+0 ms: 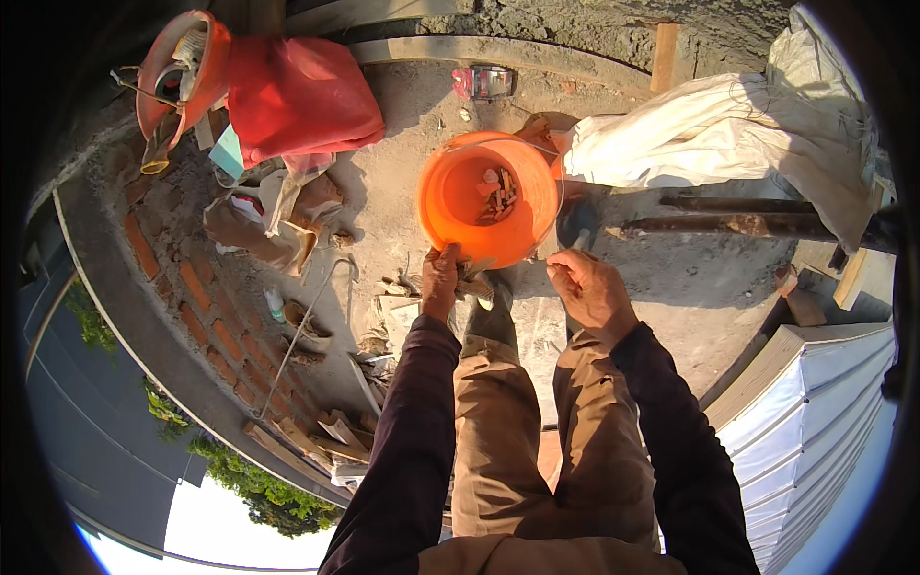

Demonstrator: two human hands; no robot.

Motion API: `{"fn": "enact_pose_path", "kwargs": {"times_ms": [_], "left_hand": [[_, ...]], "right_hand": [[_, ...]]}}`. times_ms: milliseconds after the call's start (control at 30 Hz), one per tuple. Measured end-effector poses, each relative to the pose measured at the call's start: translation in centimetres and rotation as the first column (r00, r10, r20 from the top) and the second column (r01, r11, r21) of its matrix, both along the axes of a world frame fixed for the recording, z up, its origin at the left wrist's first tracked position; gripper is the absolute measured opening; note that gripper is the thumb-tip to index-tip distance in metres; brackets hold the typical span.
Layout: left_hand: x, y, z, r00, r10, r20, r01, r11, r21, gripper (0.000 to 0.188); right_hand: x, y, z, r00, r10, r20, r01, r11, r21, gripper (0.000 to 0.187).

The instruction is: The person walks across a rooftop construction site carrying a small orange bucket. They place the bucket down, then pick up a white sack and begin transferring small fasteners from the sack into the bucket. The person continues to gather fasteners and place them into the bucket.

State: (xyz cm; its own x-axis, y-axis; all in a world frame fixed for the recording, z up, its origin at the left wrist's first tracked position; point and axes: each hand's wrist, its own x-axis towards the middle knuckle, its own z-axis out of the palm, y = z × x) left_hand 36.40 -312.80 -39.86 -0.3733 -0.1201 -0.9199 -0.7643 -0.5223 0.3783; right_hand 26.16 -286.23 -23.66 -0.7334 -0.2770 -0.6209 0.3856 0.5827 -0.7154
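Note:
An orange bucket [436,206] stands in front of my boots, with several small broken pieces [498,196] of rubble or wood at its bottom. My left hand [441,283] is closed on the bucket's near-left rim, thumb on top. A thin wire handle [562,187] arcs around the bucket's far and right sides. Just right of the bucket, close to the wire's lower end, my right hand [589,289] is curled with thumb and fingertips pinched together. Whether anything is in that pinch is too small to make out.
At the far left lie a red cloth or sack [302,101] and an orange-red container [158,77]. White sacking [690,129] covers the far right above dark pipes [738,225]. A bent rod [307,331] and wood scraps [307,443] lie left, beside a brick edge [196,287].

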Motion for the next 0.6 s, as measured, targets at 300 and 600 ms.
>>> {"fn": "enact_pose_path", "kwargs": {"times_ms": [300, 600], "left_hand": [[-4.1, -0.5, 25.2, 0.95, -0.181, -0.255, 0.068, 0.916, -0.396, 0.028], [-6.0, -4.5, 51.9, 0.871, -0.275, -0.407, 0.018, 0.846, -0.532, 0.022]], "right_hand": [[-4.3, -7.3, 6.8, 0.946, 0.216, -0.243, -0.186, 0.973, 0.14, 0.028], [-9.2, -17.7, 21.3, 0.709, 0.37, -0.6, -0.353, 0.923, 0.152, 0.045]]}}
